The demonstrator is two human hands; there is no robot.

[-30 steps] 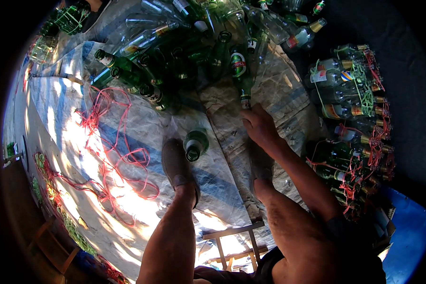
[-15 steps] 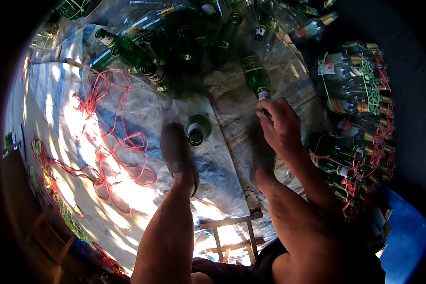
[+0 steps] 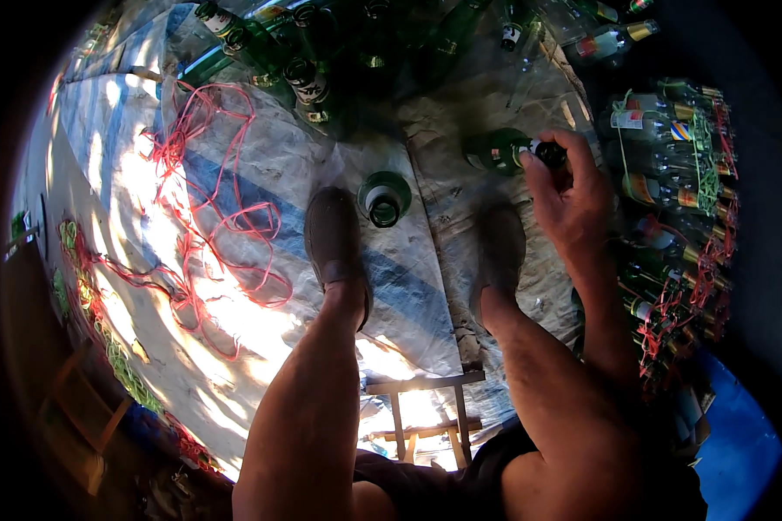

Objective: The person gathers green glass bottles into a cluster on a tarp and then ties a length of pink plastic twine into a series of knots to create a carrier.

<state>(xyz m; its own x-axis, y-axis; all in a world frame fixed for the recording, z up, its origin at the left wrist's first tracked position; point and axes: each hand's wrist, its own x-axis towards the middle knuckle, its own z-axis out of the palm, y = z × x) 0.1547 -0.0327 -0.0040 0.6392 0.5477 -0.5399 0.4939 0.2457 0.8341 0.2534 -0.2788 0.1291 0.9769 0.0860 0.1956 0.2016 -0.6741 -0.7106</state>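
Observation:
My right hand [image 3: 573,187] is closed around the neck of a green glass bottle [image 3: 495,151], thumb on one side and fingers on the other. The bottle's mouth tilts up toward me, and its body, slightly blurred, points left over the sheet. Between my shoes stands another green bottle [image 3: 384,200], upright with its open mouth facing up, touched by no hand. My left hand is out of the picture.
Several green bottles [image 3: 308,82] stand beyond my feet on a blue-striped sheet [image 3: 391,278]. Pink twine [image 3: 208,217] lies in loops on the left. Tied bundles of bottles [image 3: 669,182] are stacked at the right. A small wooden frame [image 3: 426,382] is between my legs.
My right hand has moved up and to the right with the green bottle, which has swung from pointing away to pointing left. The whole view has shifted slightly.

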